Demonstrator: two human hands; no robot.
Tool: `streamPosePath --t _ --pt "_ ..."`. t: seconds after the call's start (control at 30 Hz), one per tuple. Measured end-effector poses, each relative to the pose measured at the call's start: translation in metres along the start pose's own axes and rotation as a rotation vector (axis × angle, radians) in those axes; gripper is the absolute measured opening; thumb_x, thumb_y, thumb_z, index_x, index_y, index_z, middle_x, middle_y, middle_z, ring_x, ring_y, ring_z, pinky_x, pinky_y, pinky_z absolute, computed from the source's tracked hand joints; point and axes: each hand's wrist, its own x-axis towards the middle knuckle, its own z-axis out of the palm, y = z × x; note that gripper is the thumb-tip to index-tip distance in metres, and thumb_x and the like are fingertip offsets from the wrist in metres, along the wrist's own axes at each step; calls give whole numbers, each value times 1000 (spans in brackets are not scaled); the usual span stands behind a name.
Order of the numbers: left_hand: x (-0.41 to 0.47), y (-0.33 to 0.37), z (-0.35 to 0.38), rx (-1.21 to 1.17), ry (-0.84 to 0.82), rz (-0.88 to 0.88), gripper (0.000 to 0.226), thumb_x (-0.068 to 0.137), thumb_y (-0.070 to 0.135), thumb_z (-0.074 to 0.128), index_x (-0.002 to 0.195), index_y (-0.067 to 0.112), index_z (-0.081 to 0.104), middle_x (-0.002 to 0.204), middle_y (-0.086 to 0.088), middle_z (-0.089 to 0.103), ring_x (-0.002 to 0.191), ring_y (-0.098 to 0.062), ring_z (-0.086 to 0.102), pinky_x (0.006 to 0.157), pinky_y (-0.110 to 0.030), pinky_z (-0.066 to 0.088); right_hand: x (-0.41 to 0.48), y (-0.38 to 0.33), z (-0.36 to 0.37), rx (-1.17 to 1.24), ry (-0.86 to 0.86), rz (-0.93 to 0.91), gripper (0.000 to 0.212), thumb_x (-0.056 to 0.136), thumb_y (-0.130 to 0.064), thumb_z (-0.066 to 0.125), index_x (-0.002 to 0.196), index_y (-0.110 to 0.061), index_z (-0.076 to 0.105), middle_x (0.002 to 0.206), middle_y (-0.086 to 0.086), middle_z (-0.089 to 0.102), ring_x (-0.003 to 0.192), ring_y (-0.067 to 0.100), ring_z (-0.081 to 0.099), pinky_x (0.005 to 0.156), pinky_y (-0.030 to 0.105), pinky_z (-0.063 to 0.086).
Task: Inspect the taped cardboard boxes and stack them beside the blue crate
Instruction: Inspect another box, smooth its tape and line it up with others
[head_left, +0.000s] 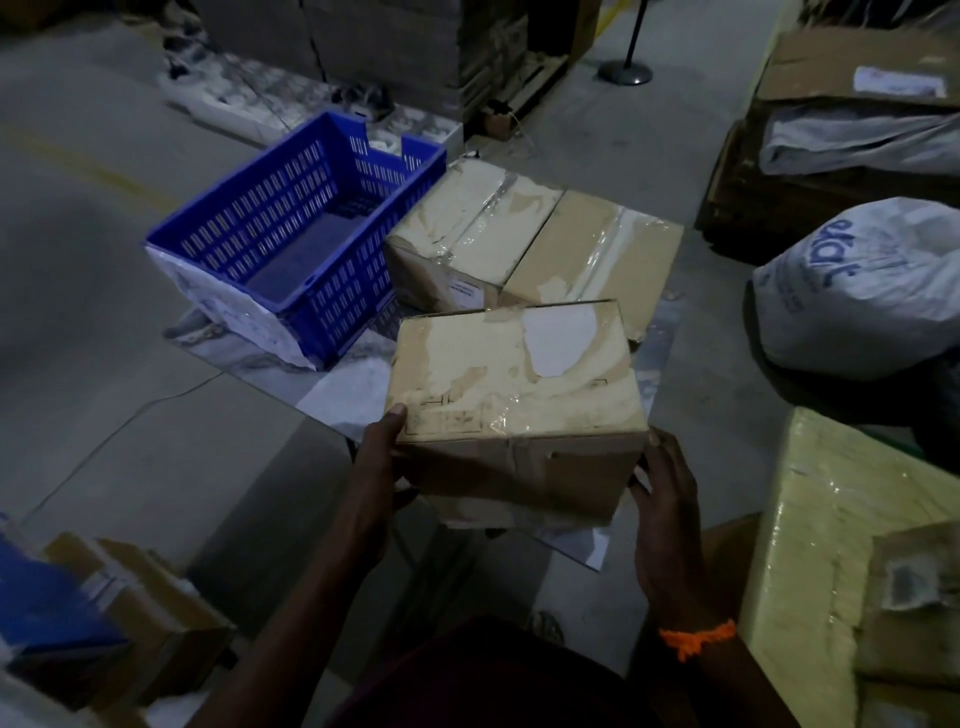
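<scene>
The left hand (382, 462) and right hand (662, 493) clasp the taped box (514, 384) by its near corners, its long axis running left-right, just right of the blue crate (260, 218).

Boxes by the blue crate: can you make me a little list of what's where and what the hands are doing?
Held box: taped cardboard, lifted up, torn white label on top
Left grip: holds its left corner, thumb on top
Right grip: holds its right side
Blue crate: down low, looks empty
Two taped boxes: side by side, touching, right beside the crate
White sack: far right
</scene>
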Motion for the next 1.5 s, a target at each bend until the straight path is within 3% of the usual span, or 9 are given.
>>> streamPosePath --t 0.27,0.4,0.5,0.63,0.77,0.9,1.1,1.3,1.5 --pt "23 -13 1 -173 51 -23 36 101 51 48 127 25 48 122 -12 60 110 -32 60 98 -54 51 21 -30 -6 -373 -144 -347 29 105 -19 58 132 -21 70 130 -10 71 123 10 64 99 31 54" --pt "43 2 -27 285 256 400 33 103 28 55 136 27 54 141 -7 55 121 -22 54 97 -44 49 23 -21 18 -382 -213 -363 29 102 -11 64 129 -18 73 130 -8 71 122 3 64 97 18 52" --pt "47 22 -43 461 264 615 30 95 30 63 125 28 64 125 -1 65 114 -20 61 93 -47 53 19 -2 31 -470 -185 -353 27 95 -21 73 123 -19 76 130 -11 69 124 8 63 102 29 55" --pt "34 45 -35 514 2 585 32 100 58 46 114 39 68 112 13 69 102 2 65 89 -42 56 16 14 29 -790 -118 -128 103 69 -93 56 148 -26 52 161 0 39 148 22 34 120 44 34" --pt "29 56 -34 332 -127 398 80 72 95 35 120 41 69 132 3 65 116 -14 63 94 -43 49 19 16 20 -699 -84 142 139 52 -96 67 161 -25 18 164 3 24 147 29 33 113 45 39" --pt "20 69 -22 463 -201 346 84 68 91 38 123 34 63 122 4 67 98 -9 65 75 -31 48 28 21 3 -535 -37 254 135 44 -89 79 153 -24 33 141 1 54 123 25 58 101 47 53" --pt "33 61 -29 550 -332 396 75 81 57 72 149 42 41 122 9 70 104 -9 71 86 -35 58 29 19 -9 -370 32 131 44 84 -38 83 124 -28 67 110 -6 76 97 13 73 86 49 62" --pt "53 18 -37 458 -338 218 90 69 57 82 147 46 40 127 -1 69 115 -24 69 95 -59 55 32 7 -15 -412 13 30 46 91 -31 77 134 -33 60 108 -14 72 98 6 69 81 33 57" --pt "56 8 -20 471 -233 236 86 76 59 76 150 43 35 133 5 62 117 -21 63 96 -49 54 46 19 -15 -444 -9 41 58 90 -33 79 143 -27 56 118 -6 73 103 13 72 85 40 62"
